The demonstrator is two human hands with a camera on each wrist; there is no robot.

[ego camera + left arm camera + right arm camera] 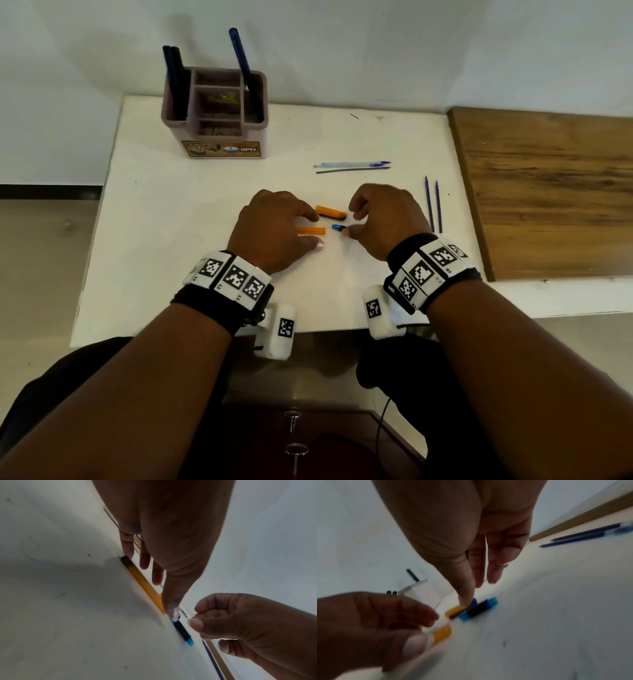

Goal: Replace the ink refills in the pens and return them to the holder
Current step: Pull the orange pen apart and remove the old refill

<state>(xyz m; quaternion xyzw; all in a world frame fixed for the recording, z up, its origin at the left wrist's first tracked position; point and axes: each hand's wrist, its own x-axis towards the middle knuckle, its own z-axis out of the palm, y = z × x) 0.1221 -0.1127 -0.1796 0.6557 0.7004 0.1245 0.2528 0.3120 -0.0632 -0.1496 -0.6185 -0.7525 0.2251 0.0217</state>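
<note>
1. White table [171,212] is carrying the holder [215,113] at eleven o'clock.
2. We are hovering our left hand [274,229] and right hand [383,219], fingers loosely curled, pinching nothing, over the orange pen parts [330,212] and blue cap [339,227].
3. Spare refills [433,205] are lying at three o'clock.
4. We are risking nudging the small cap and rolling it away.

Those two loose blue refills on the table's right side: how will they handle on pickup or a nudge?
The two blue refills are very thin, long rods, so they are probably light and may flex slightly if pinched at one end. Lying flat on the smooth white table, they would likely roll sideways when nudged. Their slimness suggests a fingertip pinch is needed; they could slip.
</note>
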